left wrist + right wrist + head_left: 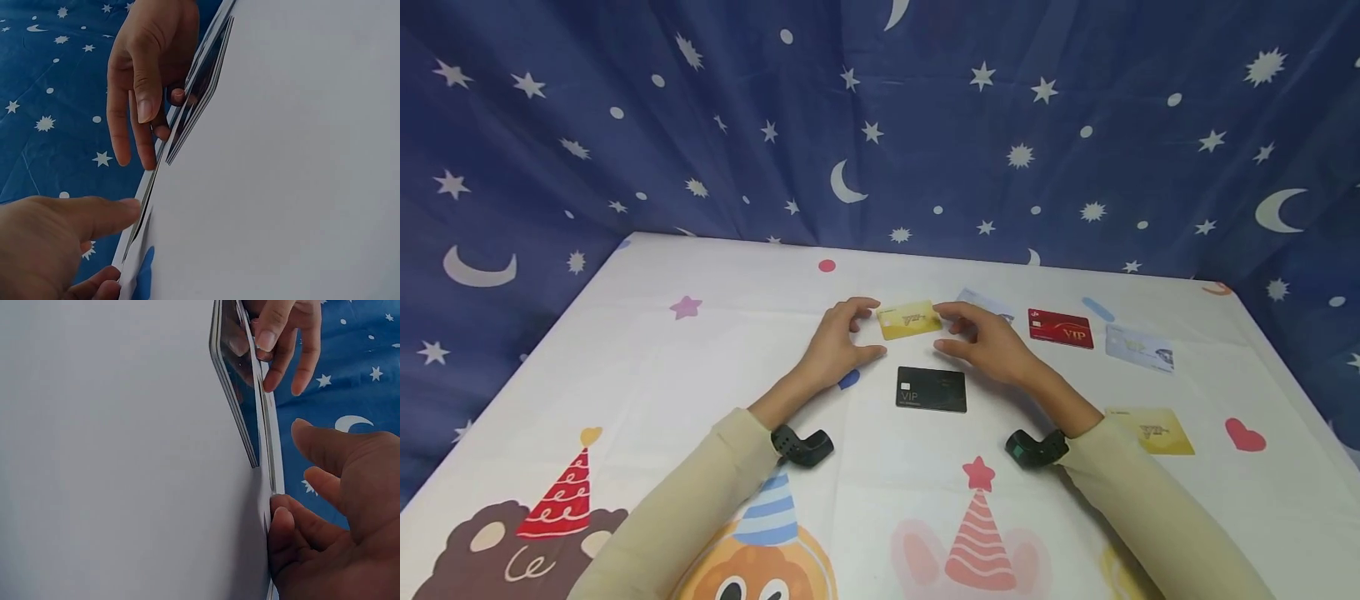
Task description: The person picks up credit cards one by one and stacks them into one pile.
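Observation:
A gold card (910,320) lies flat between my two hands. My left hand (844,333) is at its left end, index fingertip right by the edge and thumb held apart below. On the other side, my right hand (981,337) has its index fingertip at the upper right corner, with its thumb also spread away. Nearer to me lies a black card (931,389) marked VIP; from the side, in the left wrist view, it tops a thin stack of cards (203,94). In the right wrist view the same layered edges (234,394) show beside the fingers.
Behind my right hand is a partly covered silver card (985,304). Further right lie a red VIP card (1061,328), another silver card (1139,347) and a second gold card (1157,431), partly behind my sleeve. A blue starry curtain (925,108) hangs behind the white printed tablecloth (760,317).

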{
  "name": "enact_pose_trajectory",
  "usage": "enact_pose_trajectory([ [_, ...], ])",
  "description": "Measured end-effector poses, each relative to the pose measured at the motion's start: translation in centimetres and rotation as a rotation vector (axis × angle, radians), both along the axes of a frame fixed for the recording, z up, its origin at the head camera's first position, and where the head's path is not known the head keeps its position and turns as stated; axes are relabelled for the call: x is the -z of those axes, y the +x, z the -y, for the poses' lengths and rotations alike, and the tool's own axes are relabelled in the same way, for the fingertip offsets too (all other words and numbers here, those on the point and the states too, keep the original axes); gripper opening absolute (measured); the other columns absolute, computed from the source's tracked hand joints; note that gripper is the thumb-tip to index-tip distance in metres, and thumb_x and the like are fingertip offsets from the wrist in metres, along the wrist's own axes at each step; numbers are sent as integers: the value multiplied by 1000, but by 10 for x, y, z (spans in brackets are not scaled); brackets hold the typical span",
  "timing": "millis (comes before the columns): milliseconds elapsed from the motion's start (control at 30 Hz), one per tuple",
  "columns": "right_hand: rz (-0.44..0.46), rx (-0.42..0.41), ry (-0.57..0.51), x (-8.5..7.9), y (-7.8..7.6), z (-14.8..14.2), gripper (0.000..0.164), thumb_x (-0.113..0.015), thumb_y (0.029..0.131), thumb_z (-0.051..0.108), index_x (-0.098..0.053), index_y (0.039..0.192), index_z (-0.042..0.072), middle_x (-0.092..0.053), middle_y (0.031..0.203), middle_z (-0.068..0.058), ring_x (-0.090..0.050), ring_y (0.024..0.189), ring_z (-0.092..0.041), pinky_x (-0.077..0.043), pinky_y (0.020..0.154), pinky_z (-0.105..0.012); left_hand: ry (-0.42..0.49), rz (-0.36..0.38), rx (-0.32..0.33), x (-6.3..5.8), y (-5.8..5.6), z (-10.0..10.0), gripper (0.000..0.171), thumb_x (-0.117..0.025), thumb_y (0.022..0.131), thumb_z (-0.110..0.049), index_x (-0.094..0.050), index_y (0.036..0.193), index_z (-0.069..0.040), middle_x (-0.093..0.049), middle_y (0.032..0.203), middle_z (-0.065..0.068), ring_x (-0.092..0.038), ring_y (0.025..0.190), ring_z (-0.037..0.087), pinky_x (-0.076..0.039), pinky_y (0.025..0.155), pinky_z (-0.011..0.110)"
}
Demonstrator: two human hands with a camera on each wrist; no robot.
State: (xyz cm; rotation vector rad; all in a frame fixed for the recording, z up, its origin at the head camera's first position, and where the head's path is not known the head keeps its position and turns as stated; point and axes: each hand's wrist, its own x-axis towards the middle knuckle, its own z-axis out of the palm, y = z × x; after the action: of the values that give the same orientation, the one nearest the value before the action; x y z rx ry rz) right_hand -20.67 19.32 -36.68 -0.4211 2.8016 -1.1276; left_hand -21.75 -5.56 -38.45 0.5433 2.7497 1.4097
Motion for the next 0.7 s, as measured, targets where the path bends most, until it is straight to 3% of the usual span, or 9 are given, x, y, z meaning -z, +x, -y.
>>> enact_pose_trajectory([
  [300, 44, 19, -88, 3, -2, -3, 52, -72, 86, 18, -54, 135, 12, -59, 117, -4, -52, 99, -21, -45, 86, -36, -25, -42, -43, 1, -2, -10, 63, -81, 74, -6, -53, 130, -8, -57, 122, 12, -47, 94, 24, -37, 81, 35],
  [700, 63, 30, -161, 6, 0, -5, 52, -72, 87, 19, -53, 135, 12, -60, 121, -5, -51, 96, -22, -45, 81, -33, -25, -45, -83, 1, -2, -15, 62, -82, 73, -6, -55, 129, -8, -58, 119, 11, -45, 91, 23, -35, 81, 36],
])
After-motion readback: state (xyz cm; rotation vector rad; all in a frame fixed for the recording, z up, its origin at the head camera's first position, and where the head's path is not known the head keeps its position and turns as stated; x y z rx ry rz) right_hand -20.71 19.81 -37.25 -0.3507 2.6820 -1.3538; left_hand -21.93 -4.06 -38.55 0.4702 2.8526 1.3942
